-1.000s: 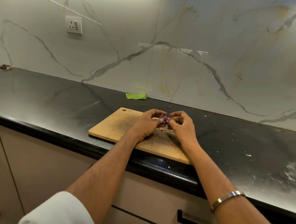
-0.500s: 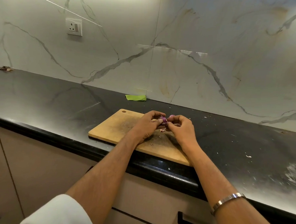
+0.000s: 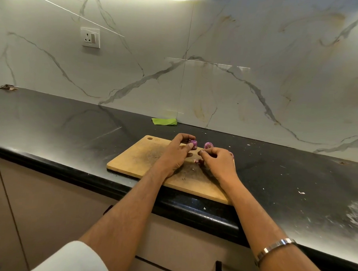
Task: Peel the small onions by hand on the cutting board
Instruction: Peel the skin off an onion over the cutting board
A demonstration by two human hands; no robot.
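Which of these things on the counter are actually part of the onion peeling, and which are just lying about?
Part of the job:
cutting board
held onion
second onion
left hand
right hand

Lying about:
green scrap
wall socket

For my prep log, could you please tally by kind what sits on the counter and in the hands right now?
Small onions: 2, one in the left hand at, one lying loose
Cutting board: 1
Green scrap: 1
Total: 4

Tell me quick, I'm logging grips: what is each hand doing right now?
Left hand: pinches a small purple onion over the cutting board.
Right hand: fingers curled; whether it holds anything cannot be told.
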